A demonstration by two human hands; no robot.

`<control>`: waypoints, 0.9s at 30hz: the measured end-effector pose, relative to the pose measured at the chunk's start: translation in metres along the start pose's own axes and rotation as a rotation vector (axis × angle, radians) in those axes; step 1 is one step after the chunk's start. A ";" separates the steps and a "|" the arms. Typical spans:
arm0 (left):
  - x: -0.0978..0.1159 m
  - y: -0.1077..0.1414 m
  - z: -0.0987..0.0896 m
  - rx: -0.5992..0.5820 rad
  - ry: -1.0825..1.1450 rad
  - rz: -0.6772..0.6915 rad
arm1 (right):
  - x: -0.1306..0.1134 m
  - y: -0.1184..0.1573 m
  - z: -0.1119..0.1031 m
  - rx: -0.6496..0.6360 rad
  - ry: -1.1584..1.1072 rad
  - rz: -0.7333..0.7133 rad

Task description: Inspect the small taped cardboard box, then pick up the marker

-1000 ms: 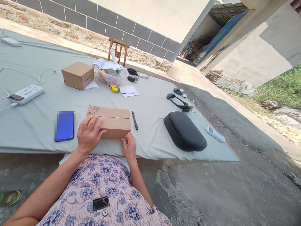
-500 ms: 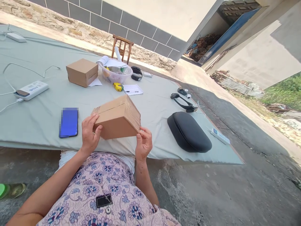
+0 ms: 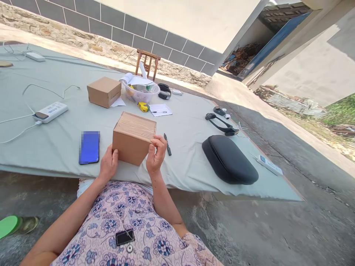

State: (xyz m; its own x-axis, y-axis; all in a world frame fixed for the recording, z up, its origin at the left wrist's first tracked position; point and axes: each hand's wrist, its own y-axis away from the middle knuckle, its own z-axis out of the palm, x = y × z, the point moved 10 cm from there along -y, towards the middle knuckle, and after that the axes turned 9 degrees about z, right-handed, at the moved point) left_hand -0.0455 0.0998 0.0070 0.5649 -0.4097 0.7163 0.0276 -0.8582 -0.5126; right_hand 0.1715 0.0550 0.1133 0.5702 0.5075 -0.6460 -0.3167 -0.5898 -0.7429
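A brown cardboard box [image 3: 132, 142] is held between my two hands near the front edge of the table, tilted, with a taped face turned upward. My left hand [image 3: 109, 162] grips its lower left side, thumb on the near face and the other fingers mostly hidden behind. My right hand [image 3: 156, 152] pinches its right edge near the upper corner. Just right of that hand lies a black pen [image 3: 168, 144]. A phone [image 3: 89, 147] with a blurred blue screen rests left of my left hand.
On the cloth-covered table [image 3: 188, 122] stand a second cardboard box [image 3: 104, 92], a plastic basin [image 3: 141, 95], a yellow tape measure [image 3: 143, 107] and paper [image 3: 161, 109]. A black case [image 3: 230, 159] and a black headset [image 3: 222, 124] lie right. A white power strip [image 3: 51, 112] with cables lies left.
The box has been turned in my hands, so its taped face now points up. My right hand has moved left and up with it, and the pen has come into view.
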 end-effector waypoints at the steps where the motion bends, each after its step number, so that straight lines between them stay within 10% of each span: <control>1: 0.000 0.000 0.000 -0.002 -0.002 0.000 | 0.002 0.002 0.001 -0.012 0.014 0.013; 19: -0.007 0.005 0.009 0.017 0.160 -0.105 | 0.102 0.075 0.027 -0.432 0.216 0.473; 27: 0.010 0.009 0.013 0.030 0.286 -0.043 | 0.082 0.061 -0.004 -0.168 0.149 0.398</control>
State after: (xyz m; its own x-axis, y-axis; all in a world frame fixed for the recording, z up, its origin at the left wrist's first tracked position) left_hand -0.0293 0.0924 0.0034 0.3071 -0.4477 0.8398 0.0728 -0.8688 -0.4898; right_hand 0.2016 0.0584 0.0158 0.5361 0.1320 -0.8337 -0.4131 -0.8203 -0.3955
